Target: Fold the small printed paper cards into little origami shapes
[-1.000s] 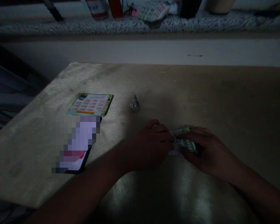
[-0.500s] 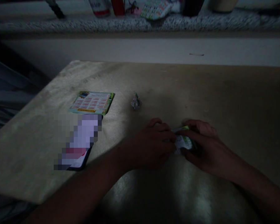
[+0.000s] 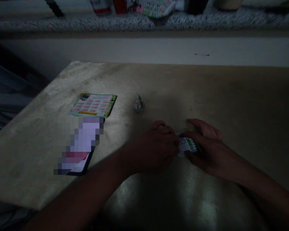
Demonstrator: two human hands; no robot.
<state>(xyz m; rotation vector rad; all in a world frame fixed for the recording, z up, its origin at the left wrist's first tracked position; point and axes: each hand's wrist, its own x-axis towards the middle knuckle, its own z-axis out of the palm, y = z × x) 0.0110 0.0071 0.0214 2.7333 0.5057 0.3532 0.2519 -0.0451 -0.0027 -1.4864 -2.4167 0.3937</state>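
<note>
Between my two hands is a small green-and-white printed paper (image 3: 188, 146), partly hidden by my fingers; whether it is folded or wrapped round something I cannot tell. My left hand (image 3: 160, 147) is closed on its left end, fingers curled. My right hand (image 3: 204, 147) grips the other end between thumb and index finger, while its remaining fingers reach out behind the paper. A crumpled bit of printed paper (image 3: 139, 105) lies on the table beyond my left hand.
On the table (image 3: 159, 77), to the left, a printed calendar card (image 3: 93, 105) lies just behind a phone (image 3: 83, 144) with a blurred screen. Along the back runs a speckled stone ledge (image 3: 125, 24) bearing several containers and a printed packet (image 3: 159, 8).
The fingers of my right hand behind the paper have lifted and straightened away from it. More of the paper's green print shows. My left hand keeps its hold, and the view has shifted slightly.
</note>
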